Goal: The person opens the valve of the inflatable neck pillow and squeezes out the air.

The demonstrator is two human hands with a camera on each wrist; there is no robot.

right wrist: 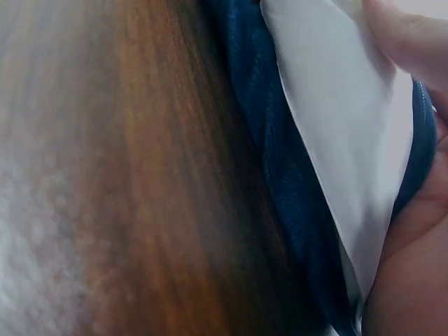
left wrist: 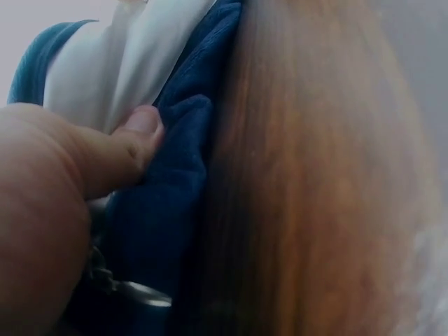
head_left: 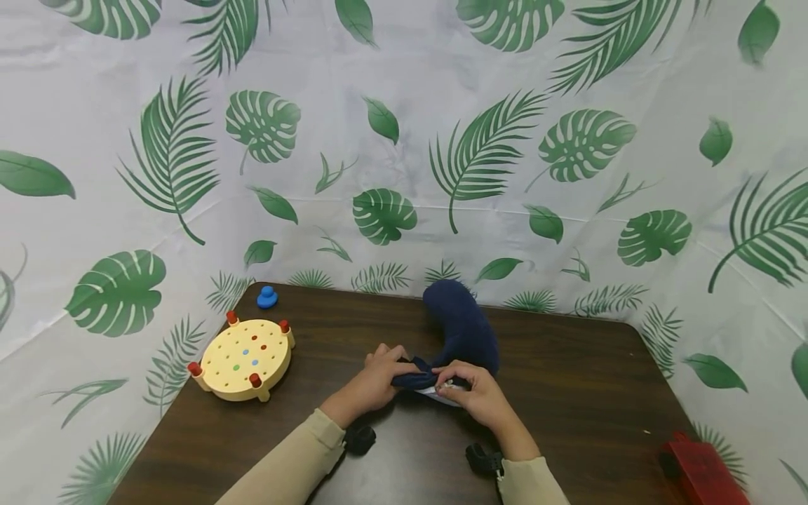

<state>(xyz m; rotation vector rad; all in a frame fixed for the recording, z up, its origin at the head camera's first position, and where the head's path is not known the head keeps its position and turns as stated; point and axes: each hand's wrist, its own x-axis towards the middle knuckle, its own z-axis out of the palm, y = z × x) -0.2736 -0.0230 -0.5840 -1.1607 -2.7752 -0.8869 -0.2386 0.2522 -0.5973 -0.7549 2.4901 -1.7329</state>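
A navy plush neck pillow [head_left: 466, 326] lies curved on the table, its far end against the wall cloth. At its near end the blue cover gapes, and white fabric [right wrist: 343, 105] shows between the blue edges. My left hand [head_left: 379, 375] pinches the cover's left part, thumb on the fold where blue cloth [left wrist: 175, 154] meets white. Below that thumb hangs a small metal zipper pull [left wrist: 143, 292]. My right hand [head_left: 473, 393] pinches the opening's right side, thumb over the white fabric and the blue edge behind it. The fingers under the cloth are mostly hidden.
On the left of the dark wooden table [head_left: 568, 421] stands a round yellow pegboard toy [head_left: 246, 351] with red-tipped posts. A small blue knob-shaped piece [head_left: 267, 297] sits behind it. A red object [head_left: 703, 470] is at the right front edge. Leaf-printed cloth [head_left: 391, 161] surrounds the table.
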